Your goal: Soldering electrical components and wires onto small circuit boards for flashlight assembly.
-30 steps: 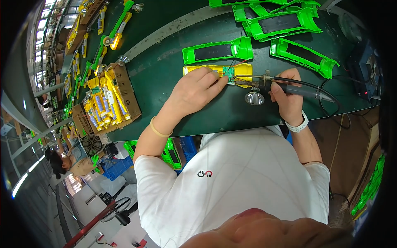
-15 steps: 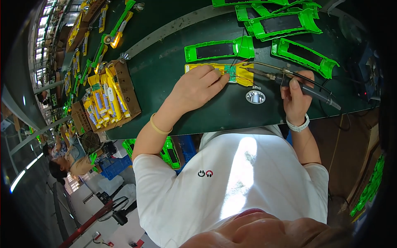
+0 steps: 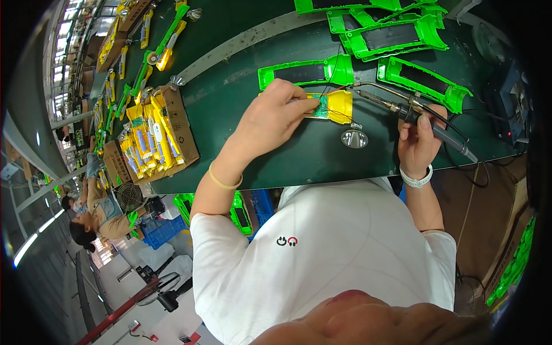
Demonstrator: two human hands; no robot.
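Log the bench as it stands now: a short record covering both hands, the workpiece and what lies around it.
Left hand: over the yellow casing, fingers at the green circuit board
Right hand: gripping the soldering iron
Iron tip: off the circuit board
Near side: round reflector
Far side: green shell
Far left: cardboard box of yellow parts

1 dark green bench (image 3: 224, 98). 2 bare hands: 1 L hand (image 3: 273, 112), 1 R hand (image 3: 422, 141). 1 soldering iron (image 3: 409, 114). 1 yellow casing (image 3: 341, 107) w/ 1 green circuit board (image 3: 322, 107). At least 3 reflector cups (image 3: 354, 138). 2 separate green shells (image 3: 342, 72), plus a pile of shells (image 3: 428, 35), min. 3, overlap hides exact no. 1 nearby cardboard box (image 3: 184, 129) of yellow parts (image 3: 165, 131), too packed to count. 2 wristbands (image 3: 416, 178), 1 per arm.
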